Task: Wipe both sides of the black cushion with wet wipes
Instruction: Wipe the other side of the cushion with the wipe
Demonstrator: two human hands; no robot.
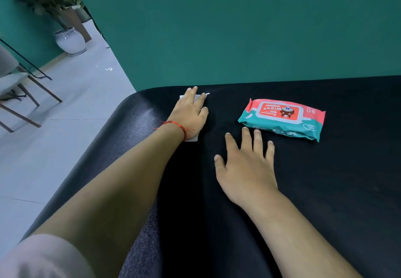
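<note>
1. The black cushion [325, 191] is filling the lower right of the frame, lying flat. You are wiping its upper face, so I judge the underside is waiting for later.
2. The wipes pack [282, 117] is lying on the cushion right of centre, just beyond your right fingertips.
3. Your right hand [247, 165] is resting flat at centre, fingers spread, gripping nothing.
4. Your left hand [188, 112] is pressing down above centre-left, fingers straight, pinching nothing.
5. The wet wipe [192, 140] is lying flattened under that palm, near the cushion's upper-left corner. Next you are likely needing an even sweep across the bare surface.
</note>
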